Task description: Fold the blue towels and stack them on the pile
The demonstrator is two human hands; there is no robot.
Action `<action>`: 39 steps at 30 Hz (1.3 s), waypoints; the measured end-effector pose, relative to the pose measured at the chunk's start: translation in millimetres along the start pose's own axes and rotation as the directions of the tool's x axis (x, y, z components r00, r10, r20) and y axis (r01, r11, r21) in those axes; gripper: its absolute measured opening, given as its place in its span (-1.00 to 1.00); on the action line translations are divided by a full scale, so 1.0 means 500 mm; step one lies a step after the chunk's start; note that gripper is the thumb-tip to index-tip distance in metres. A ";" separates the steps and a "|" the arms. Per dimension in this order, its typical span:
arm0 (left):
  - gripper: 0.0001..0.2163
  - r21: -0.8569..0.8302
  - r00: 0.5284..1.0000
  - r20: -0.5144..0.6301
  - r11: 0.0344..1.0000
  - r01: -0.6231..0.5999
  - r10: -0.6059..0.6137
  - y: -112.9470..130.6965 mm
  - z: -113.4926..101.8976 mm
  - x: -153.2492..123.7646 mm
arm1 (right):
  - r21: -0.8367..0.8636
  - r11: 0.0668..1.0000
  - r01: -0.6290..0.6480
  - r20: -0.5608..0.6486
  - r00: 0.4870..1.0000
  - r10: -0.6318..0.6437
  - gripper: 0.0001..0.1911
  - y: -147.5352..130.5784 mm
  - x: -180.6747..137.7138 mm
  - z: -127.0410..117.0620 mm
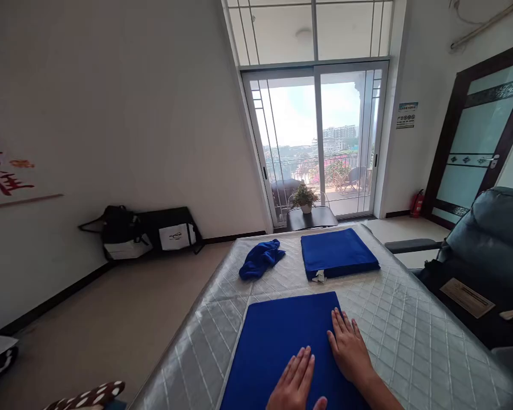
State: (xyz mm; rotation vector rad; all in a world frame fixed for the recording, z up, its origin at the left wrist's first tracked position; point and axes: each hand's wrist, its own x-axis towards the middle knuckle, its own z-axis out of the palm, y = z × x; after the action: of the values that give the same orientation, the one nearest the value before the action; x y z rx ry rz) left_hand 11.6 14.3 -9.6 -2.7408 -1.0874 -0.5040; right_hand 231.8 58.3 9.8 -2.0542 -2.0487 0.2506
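A flat blue rectangular cloth (282,336) lies in front of me on the quilted silver-white table cover (205,330). My left hand (293,381) rests palm down near its lower middle, fingers stretched out. On its right edge my right hand (347,344) lies flat too, fingers extended. Beyond it, to the right, sits a neat stack of folded blue cloth (340,250) with a small white tag at its front edge. A crumpled blue cloth (261,259) lies to the left of that stack. Neither hand grips anything.
A black armchair (487,250) stands close to the table's right side. Behind the far edge, a potted plant (305,196) stands on a chair before the sliding glass door (316,136). Black bags (154,233) lie along the left wall. Polka-dot fabric (94,396) shows at lower left.
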 end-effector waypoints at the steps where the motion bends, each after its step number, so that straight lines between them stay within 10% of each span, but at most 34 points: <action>1: -0.33 -0.017 0.999 0.022 1.000 -0.025 0.025 0.014 -0.002 0.039 | -0.005 1.000 0.004 0.008 1.000 -0.004 -0.35 0.003 0.002 0.000; 7: -0.38 -0.102 0.989 0.123 0.991 0.091 -0.078 0.051 0.028 0.172 | -0.033 0.999 0.037 0.019 0.999 -0.037 -0.38 0.026 0.005 0.009; 21: -0.29 0.099 0.783 0.170 0.801 0.590 -0.598 -0.238 0.005 -0.059 | -0.014 1.000 -0.021 -0.004 1.000 0.021 -0.34 0.019 0.004 0.011; 39: -0.23 -0.075 0.761 0.139 0.760 0.646 -0.634 -0.247 -0.054 -0.078 | -0.145 0.989 0.005 0.050 0.999 0.002 -0.33 -0.006 0.091 -0.050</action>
State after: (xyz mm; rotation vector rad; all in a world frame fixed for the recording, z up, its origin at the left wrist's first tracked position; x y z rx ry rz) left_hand -106.7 72.0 3.1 -2.4352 -2.1098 -0.5118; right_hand 236.4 102.8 36.1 -2.1504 -2.1569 0.1587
